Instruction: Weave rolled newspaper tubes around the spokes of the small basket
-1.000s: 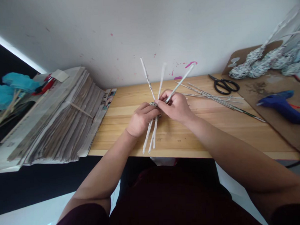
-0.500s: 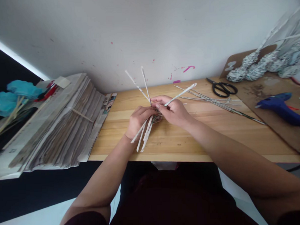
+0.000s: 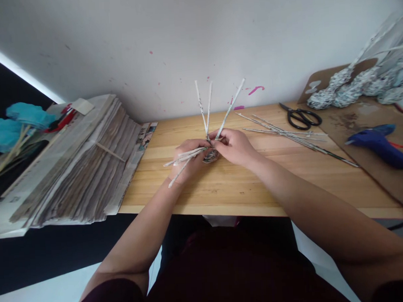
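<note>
Between my hands is a small woven paper piece, made of rolled newspaper and held just above or on the wooden table; I cannot tell which. Several rolled paper sticks stick out of it. Three of these paper sticks point up toward the wall, and others fan out to the left over my wrist. My left hand is closed around the piece's left side. With thumb and fingers pinched, my right hand grips it from the right, at the base of the upright sticks. Part of the weave is hidden by my fingers.
Loose paper sticks lie right of my hands, near black scissors. A blue glue gun rests on a brown board, with woven paper bulbs behind. A newspaper stack stands at left.
The woven piece has turned: the lower sticks swung from pointing down toward me to pointing left, and the right-hand stick rose to nearly upright. Both hands keep their hold.
</note>
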